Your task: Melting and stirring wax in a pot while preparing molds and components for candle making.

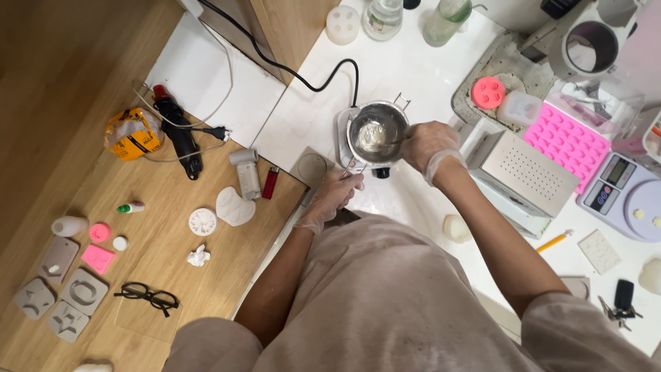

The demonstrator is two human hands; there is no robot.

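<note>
A small steel pot (378, 131) with pale melted stuff in it stands on a white hot plate (343, 141) with a black cable. My left hand (332, 198), in a thin clear glove, grips the pot's handle at its near side. My right hand (425, 147), also gloved, holds a thin stirring tool (394, 142) that dips into the pot from the right rim.
A perforated white box (527, 172), pink silicone mould (567, 142) and digital scale (623, 195) lie to the right. On the wooden surface to the left are a black hot-air gun (177, 131), red lighter (270, 182), grey moulds (65, 296) and black glasses (147, 297). Bottles (383, 17) stand at the back.
</note>
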